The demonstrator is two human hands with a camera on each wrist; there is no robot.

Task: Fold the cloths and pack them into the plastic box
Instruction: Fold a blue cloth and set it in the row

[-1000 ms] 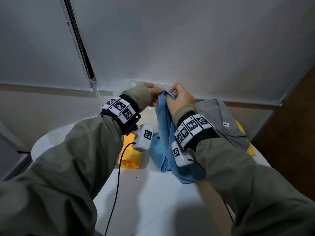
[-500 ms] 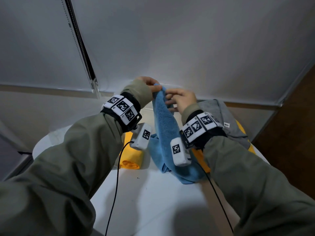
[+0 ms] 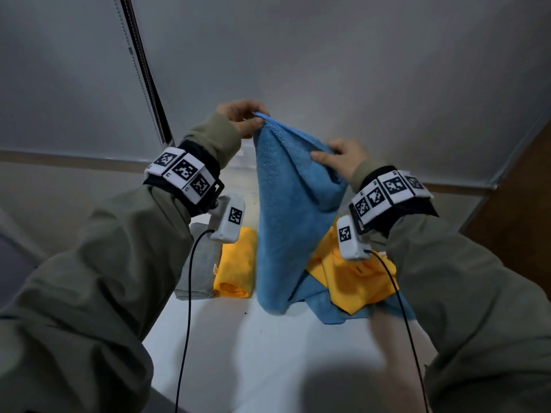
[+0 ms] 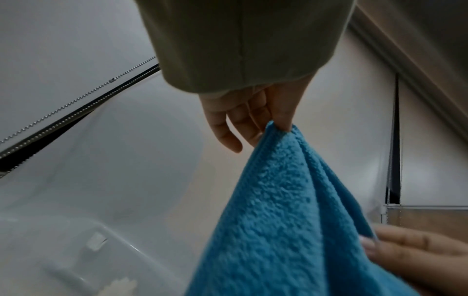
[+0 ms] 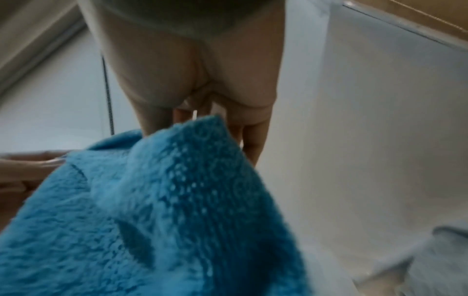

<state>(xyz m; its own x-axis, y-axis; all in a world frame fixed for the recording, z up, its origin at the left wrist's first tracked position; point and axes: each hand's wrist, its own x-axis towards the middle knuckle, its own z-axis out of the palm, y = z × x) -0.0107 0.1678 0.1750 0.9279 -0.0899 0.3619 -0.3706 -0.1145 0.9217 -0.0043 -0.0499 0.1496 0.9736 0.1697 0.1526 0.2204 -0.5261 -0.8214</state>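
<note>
White desk [image 3: 268, 353] carries the cloth piles, all below both grips. Blue cloth [image 3: 286, 222] is held up off the desk between the two hands, hanging as a long tapering drape; its lowest tip reaches down to the desk surface or just above it, cannot tell which. Left hand [image 3: 241, 117] pinches the top corner of the blue cloth between thumb and fingertips, narrow grip, remaining fingers loosely extended in the left wrist view [image 4: 243, 120]. Right hand [image 3: 343, 158] sits lower and to the right of the left grip, fingers closed on the cloth's upper edge; the right wrist view [image 5: 192, 80] is blurred but shows cloth [image 5: 162, 210] bunched under the fingers. Below the right grip lies a loose yellow cloth [image 3: 354, 281] on top of a second blue cloth [image 3: 325, 305]. Below the left grip sit a folded yellow cloth [image 3: 235, 263] and, just beside it on the left, a folded grey cloth [image 3: 199, 263], touching. A clear plastic box [image 4: 83, 246] shows only in part, beyond and below the left grip.
</note>
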